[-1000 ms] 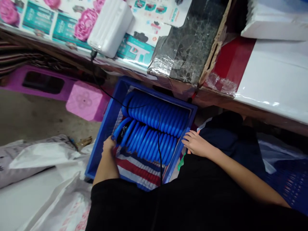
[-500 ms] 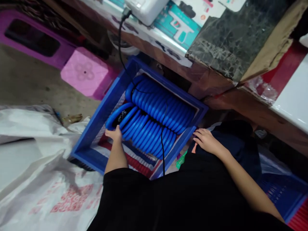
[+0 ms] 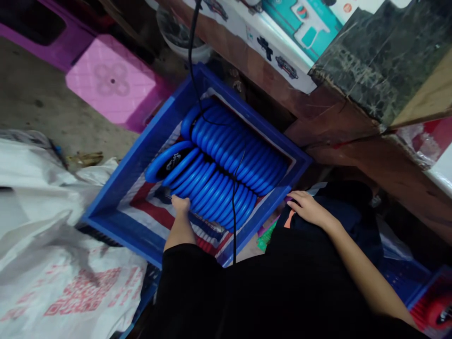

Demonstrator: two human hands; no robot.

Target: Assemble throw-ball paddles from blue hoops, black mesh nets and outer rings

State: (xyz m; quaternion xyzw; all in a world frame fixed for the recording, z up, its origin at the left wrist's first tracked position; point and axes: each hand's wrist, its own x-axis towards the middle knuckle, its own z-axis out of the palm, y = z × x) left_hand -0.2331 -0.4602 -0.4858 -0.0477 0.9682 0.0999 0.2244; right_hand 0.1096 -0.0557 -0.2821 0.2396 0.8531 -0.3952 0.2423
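Note:
A blue plastic crate (image 3: 148, 146) on the floor holds two rows of blue rings (image 3: 226, 165) stacked on edge, lying on a red, white and blue striped sheet (image 3: 148, 212). My left hand (image 3: 181, 205) reaches into the crate and presses against the near row of rings, fingers curled under them. My right hand (image 3: 306, 207) rests flat, fingers apart, on dark cloth just outside the crate's right rim. A black cable (image 3: 233, 207) hangs across the rings.
A pink plastic stool (image 3: 111, 84) stands on the concrete floor beyond the crate. White printed sacks (image 3: 63, 278) lie at the left. A wooden table edge (image 3: 318, 117) with printed boxes overhangs the crate. Another blue crate (image 3: 416, 287) is at the lower right.
The view tilted down and right. My left hand slid from the left end of the near row of rings toward its middle. My right hand stayed by the crate's right rim.

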